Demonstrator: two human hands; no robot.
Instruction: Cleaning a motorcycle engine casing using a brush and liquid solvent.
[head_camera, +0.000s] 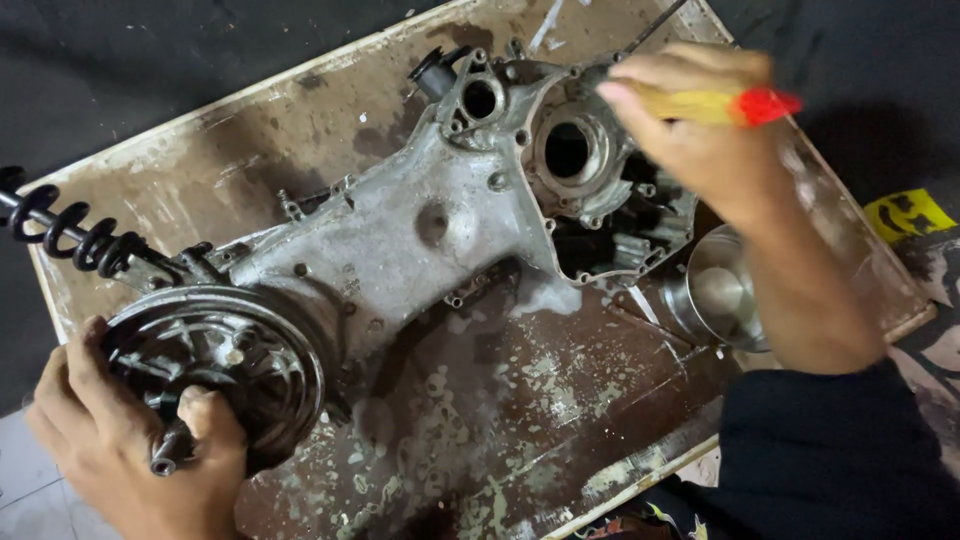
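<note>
A grey metal engine casing (400, 235) lies across a worn brown board (520, 420). My left hand (120, 440) grips the round hub (225, 365) at the casing's lower left end, thumb by its axle stub. My right hand (690, 125) holds a brush with a yellow and red handle (720, 105) over the casing's upper right end, near its round opening (567, 150). The bristles are hidden behind my fingers.
A black coil spring (65, 235) sticks out at the left edge. A small shiny metal bowl (720, 290) sits on the board under my right forearm. Wet foam and flaking paint cover the board. Dark floor surrounds it, with a yellow scrap (905, 212) at right.
</note>
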